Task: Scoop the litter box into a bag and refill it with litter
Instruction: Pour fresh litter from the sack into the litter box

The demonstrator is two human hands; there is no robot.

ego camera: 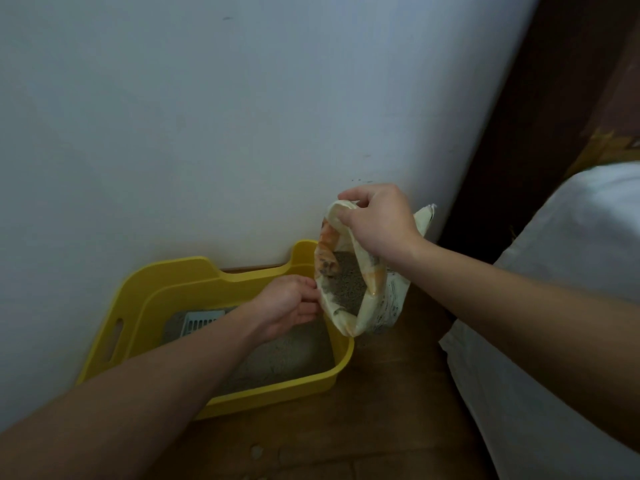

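Observation:
A yellow litter box [138, 296] sits on the floor against the white wall, with grey litter [277, 355] on its bottom. A pale slotted scoop [202, 320] lies in its far left corner, partly behind my left forearm. An open cream and orange litter bag [388, 299] with grey litter inside hangs over the box's right rim. My right hand [377, 223] grips the top edge of the bag's mouth. My left hand [291, 303] holds the bag's left edge with curled fingers.
The white wall [207, 133] rises directly behind the box. Brown wooden floor [363, 410] runs in front and to the right. A white fabric mass [554, 271] fills the right side, with a dark gap beside the wall.

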